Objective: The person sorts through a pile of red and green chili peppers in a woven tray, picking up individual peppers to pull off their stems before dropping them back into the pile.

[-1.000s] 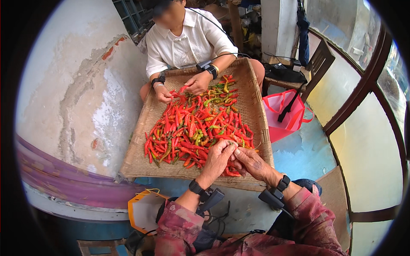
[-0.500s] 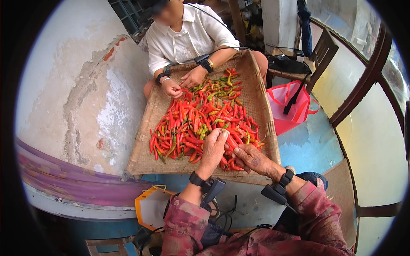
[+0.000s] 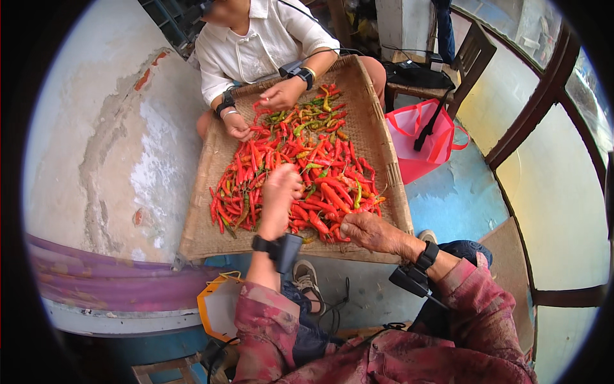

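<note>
A heap of mostly red chili peppers [image 3: 297, 160], with some green and yellowish ones, lies in a large woven bamboo tray [image 3: 199, 221] in front of me. My left hand [image 3: 280, 192] is over the near left part of the heap, smeared by motion; its fingers look bent, and I cannot tell whether they hold anything. At the near right of the heap my right hand [image 3: 372, 232] is closed, thumb pointing left, fingers tucked out of sight among the peppers. Whatever it grips is hidden. A thick red chili pepper [image 3: 334, 197] lies just above its thumb.
Across the tray sits a person in a white shirt [image 3: 249, 51], both hands at the far left of the heap. A pink-and-white bag [image 3: 419, 137] stands right of the tray by a wooden chair [image 3: 472, 54]. A plastered wall [image 3: 109, 147] is at left.
My hands have come apart from one chili pepper they both held; the left has swung left, the right stays near the tray's near right. The view has shifted slightly. The other person's hands moved slightly.
</note>
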A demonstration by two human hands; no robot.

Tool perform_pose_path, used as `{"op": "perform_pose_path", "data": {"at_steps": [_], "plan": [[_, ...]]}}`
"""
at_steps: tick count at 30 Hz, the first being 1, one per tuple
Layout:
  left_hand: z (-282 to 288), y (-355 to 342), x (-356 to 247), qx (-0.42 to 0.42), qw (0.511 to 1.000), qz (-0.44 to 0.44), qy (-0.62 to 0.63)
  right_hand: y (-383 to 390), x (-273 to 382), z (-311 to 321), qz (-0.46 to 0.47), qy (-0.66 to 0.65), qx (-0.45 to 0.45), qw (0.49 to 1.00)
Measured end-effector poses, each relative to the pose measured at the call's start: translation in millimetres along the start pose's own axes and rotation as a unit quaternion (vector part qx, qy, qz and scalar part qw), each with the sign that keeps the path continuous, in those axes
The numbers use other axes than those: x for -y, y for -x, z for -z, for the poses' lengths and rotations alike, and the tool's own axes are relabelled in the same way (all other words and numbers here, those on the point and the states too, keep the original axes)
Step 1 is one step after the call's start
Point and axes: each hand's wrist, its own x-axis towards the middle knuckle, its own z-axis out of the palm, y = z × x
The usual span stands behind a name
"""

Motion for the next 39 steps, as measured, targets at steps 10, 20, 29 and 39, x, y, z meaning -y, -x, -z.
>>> {"op": "perform_pose_path", "data": {"at_steps": [10,20,29,39], "plan": [[-27,13,29,0.025,0.891,-0.113,-0.439,-5,3,-4,0.042,0.0,-0.078,0.996],[-44,45,0,0.168,0.985,0.042,0.008,-10,5,7,0.124,0.141,-0.3,0.935],[-35,48,0,0.167,0.986,0.007,-0.015,-17,7,-2,0.038,0.125,-0.188,0.973],[26,3,-12,-0.04,0.994,-0.068,0.072,-7,-2,0,0.058,0.125,-0.12,0.983]]}}
